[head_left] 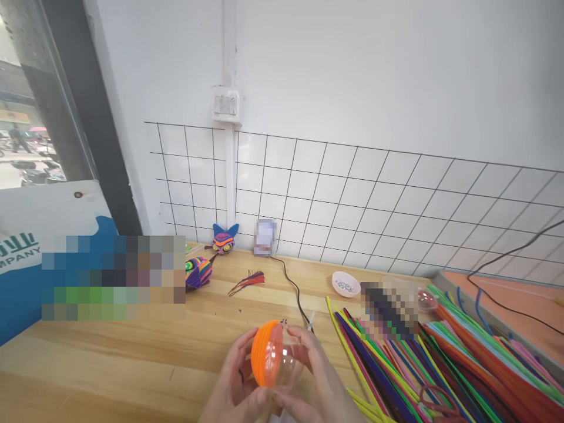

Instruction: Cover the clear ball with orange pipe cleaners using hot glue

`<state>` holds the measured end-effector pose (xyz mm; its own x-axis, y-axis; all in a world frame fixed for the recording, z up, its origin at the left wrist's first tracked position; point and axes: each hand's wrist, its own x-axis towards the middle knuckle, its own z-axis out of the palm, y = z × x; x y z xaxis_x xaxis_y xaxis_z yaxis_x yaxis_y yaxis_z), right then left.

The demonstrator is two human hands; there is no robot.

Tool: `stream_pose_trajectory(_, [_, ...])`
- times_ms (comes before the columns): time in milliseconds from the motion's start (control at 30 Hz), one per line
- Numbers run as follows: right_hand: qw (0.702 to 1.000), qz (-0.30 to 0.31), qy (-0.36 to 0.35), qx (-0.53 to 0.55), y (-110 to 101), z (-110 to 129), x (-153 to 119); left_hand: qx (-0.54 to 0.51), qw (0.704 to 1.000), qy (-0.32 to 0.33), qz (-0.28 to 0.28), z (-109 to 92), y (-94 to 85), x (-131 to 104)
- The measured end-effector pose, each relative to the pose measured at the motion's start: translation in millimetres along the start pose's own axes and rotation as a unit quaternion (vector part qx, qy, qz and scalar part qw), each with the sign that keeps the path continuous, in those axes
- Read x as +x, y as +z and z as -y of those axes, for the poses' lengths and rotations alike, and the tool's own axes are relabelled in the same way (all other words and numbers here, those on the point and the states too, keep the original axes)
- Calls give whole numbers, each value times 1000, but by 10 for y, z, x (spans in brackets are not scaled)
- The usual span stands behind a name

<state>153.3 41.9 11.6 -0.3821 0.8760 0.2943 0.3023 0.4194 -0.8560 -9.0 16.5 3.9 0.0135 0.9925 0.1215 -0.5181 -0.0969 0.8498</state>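
Between my two hands is a clear plastic ball (291, 364), its left half covered in coiled orange pipe cleaner (261, 355). My left hand (238, 376) is closed around the orange side, with the thumb at the bottom near the seam. My right hand (319, 370) grips the clear side, fingers at the top and thumb underneath. A small loop shows at the top of the ball. Something pale, partly hidden, lies below the ball between my wrists.
Many coloured pipe cleaners (476, 352) and red-handled scissors (438, 402) lie at the right. A pink bowl (346, 284) holds small silvery pieces. Farther back are a blue-eared striped figure (224, 239), a bundle of dark and red strands (251, 282) and a black cable (293, 285).
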Motion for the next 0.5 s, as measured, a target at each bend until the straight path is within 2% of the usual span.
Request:
stream_pose_trajectory(100, [990, -15, -87, -106, 34, -110, -12, -31, 999, -17, -1, -1, 5, 20])
stream_pose_trajectory(233, [985, 50, -86, -143, 3, -170, -11, -9, 1000, 2, -25, -6, -14, 42])
stream_pose_trajectory(333, [990, 93, -47, -93, -63, -133, -3, 26, 998, 15, -47, -3, -41, 46])
stream_pose_trajectory(500, [993, 71, 52, 84, -104, -56, 12, 143, 984, 75, -79, 28, -49, 7])
